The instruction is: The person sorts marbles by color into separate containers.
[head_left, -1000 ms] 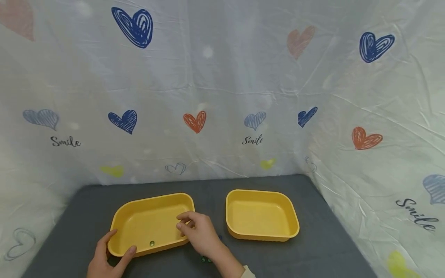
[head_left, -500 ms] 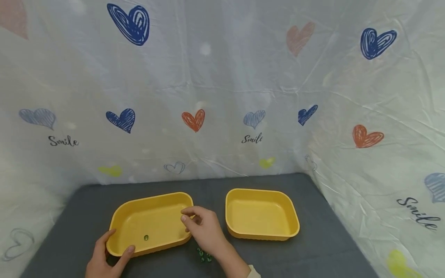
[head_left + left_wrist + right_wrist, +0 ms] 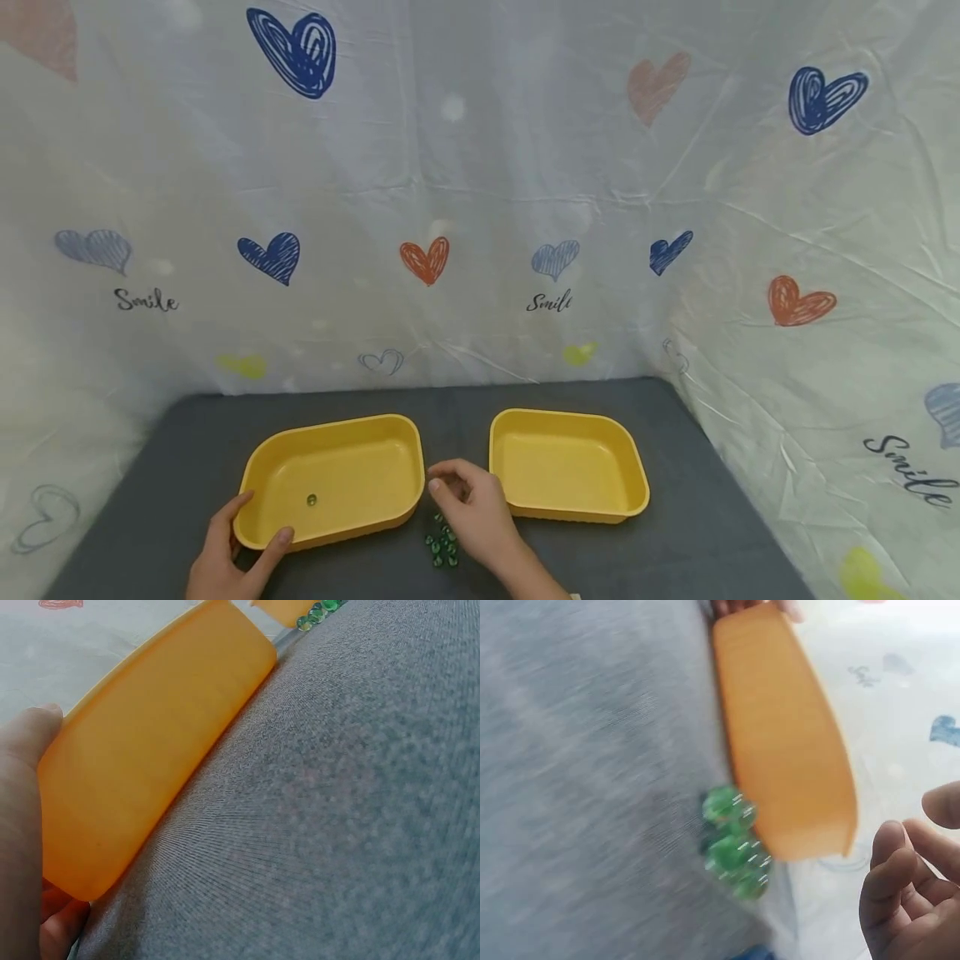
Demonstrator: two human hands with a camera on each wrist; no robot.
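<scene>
Since the earlier frames, the right hand has moved off the right end of the left yellow tray into the space beyond that end, and the single marble inside the tray has rolled a little farther from its near wall.

The left yellow tray lies with its long axis running side to side, its right end angled slightly away from the person. The left hand grips its left end, thumb over the near rim and fingers around the end wall. The right hand hangs with fingers loosely bent; in the right wrist view its fingertips stand apart, with nothing seen between them.

The key relation: the green marbles sit on the dark cloth just off the tray's near right corner, in a cluster drawn out nearer-to-farther, roughly across the tray's long axis. The right hand is much the nearer, just beside and above the cluster, hiding some of it, so the count cannot be told. The left hand is at the tray's opposite end.

Right of the tray, well apart from it, stands a second yellow tray. Beyond the tray hangs a pale curtain printed with hearts.
</scene>
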